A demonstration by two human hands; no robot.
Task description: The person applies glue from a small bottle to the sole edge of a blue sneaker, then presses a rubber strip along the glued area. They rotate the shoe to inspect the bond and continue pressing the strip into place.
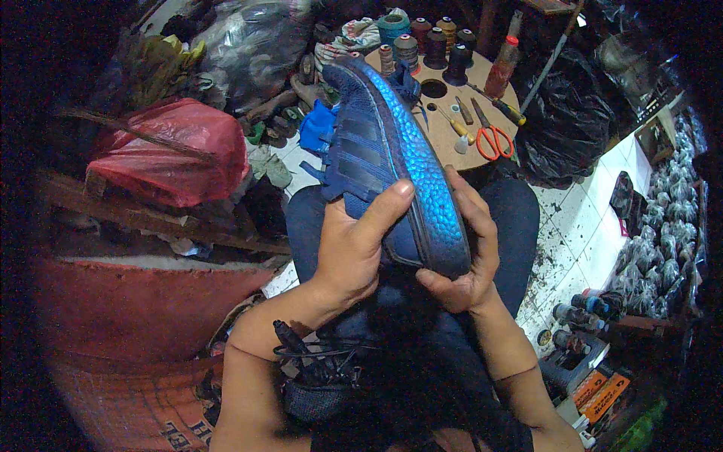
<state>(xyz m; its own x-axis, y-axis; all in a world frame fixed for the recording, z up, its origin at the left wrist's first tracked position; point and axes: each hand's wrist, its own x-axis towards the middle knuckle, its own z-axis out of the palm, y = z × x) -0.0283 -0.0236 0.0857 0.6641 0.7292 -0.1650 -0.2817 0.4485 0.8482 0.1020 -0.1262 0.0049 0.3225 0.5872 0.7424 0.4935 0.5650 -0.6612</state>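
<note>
A dark blue sneaker [361, 151] with a shiny bright-blue textured midsole [422, 166] is held up over my lap, turned on its side with the heel end toward me. My left hand [354, 241] grips the upper near the heel, its thumb pressed on the edge of the midsole. My right hand [471, 248] wraps round the sole at the heel, fingers along the far side and thumb at the near end. Most fingers of my left hand are hidden behind the shoe. Loose dark blue laces or straps hang at its left side.
Beyond the shoe stands a round wooden table [452, 154] with several thread spools [435, 49], orange-handled scissors [493, 139], an awl [458, 128] and a red-capped bottle [503, 68]. A red plastic bag [177, 151] lies left; a black bag [565, 113] sits right. Bottles [591, 305] and boxes [602, 395] stand lower right.
</note>
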